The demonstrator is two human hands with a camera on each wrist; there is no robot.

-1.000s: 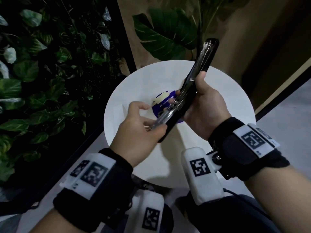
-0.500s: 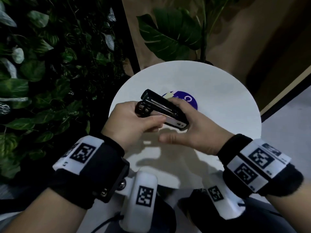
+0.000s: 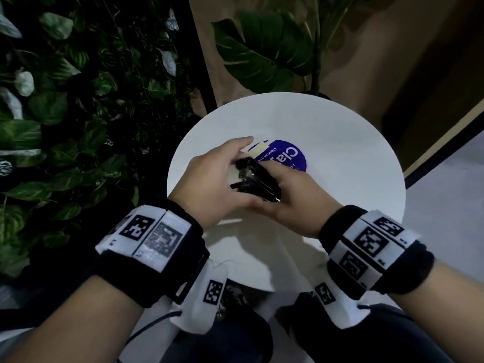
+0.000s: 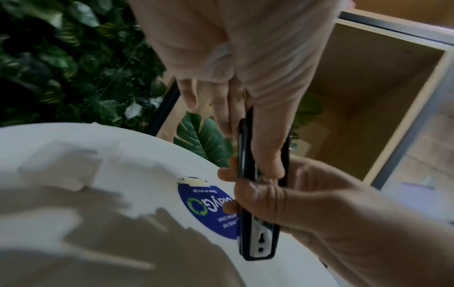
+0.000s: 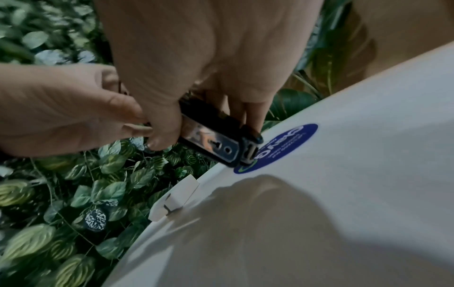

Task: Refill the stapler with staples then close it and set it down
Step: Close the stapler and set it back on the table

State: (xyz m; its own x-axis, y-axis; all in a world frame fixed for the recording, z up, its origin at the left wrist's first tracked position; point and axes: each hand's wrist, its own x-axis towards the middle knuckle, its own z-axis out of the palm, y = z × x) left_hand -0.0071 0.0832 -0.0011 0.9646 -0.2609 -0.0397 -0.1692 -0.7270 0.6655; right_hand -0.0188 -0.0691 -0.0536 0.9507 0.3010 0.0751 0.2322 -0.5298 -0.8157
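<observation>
Since a second ago, the small black metal stapler (image 3: pixel 258 183) has been folded shut and lowered toward the round white table (image 3: pixel 340 166). From the head, it is seen clasped between left hand (image 3: pixel 214 179) and right hand (image 3: pixel 293 205). At the left wrist, its metal underside (image 4: pixel 260 242) shows below the grip. At the right wrist, its nose nears a blue round sticker (image 5: pixel 290 143). Setting down remains; both grips must then be released.

Setting appeared to be an office or café lounge corner. A small round white table (image 3: pixel 340 179) sat beneath the fingers, bearing a blue round sticker (image 3: pixel 285 155) reading "Clean as you go". A foliage wall (image 3: pixel 65 113) stood left of the fingers; a large-leafed plant (image 3: pixel 262 53) and tan panelling (image 3: pixel 392 61) lay beyond them.
</observation>
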